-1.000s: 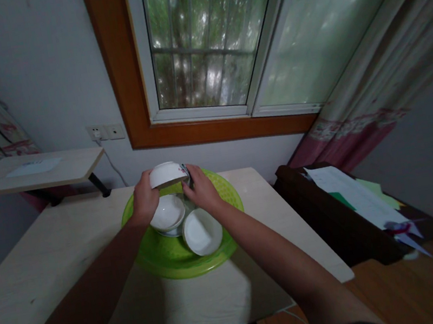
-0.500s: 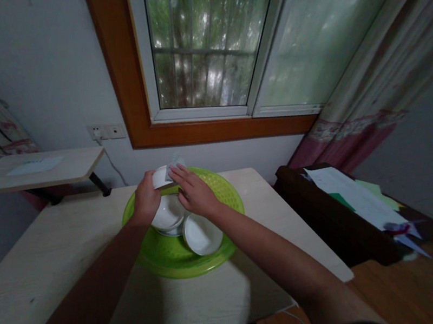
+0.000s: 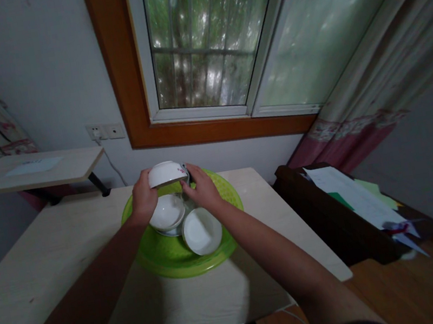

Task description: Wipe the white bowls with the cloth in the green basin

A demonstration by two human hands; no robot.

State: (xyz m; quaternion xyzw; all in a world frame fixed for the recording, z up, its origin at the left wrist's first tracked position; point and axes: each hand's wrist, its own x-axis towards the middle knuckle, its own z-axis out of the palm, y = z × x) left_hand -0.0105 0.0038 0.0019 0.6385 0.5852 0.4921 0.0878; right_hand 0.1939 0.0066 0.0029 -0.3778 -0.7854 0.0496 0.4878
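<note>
A white bowl (image 3: 167, 174) with a small reddish pattern is tipped over above the far part of a green plastic basket (image 3: 194, 268). My left hand (image 3: 143, 196) grips it by its left side. At the bowl's right side is my right hand (image 3: 203, 187), its fingers closed around a bit of grey cloth (image 3: 186, 173) pressed against the bowl; most of the cloth is hidden. Below, inside the basket, another white bowl (image 3: 166, 212) rests on a stacked dish. Beside it on the right leans a third white bowl (image 3: 202, 232), its inside facing me.
The basket stands on a pale wooden table (image 3: 71, 256). A small raised shelf (image 3: 73, 165) with a paper on it is at the left. Behind are a wall socket (image 3: 105, 131) and the window frame (image 3: 228, 130). Papers (image 3: 354, 198) lie on dark furniture to the right.
The held bowl has turned, so more of its outer wall and pattern shows. My right hand has shifted from its top to its right side, taking the cloth along.
</note>
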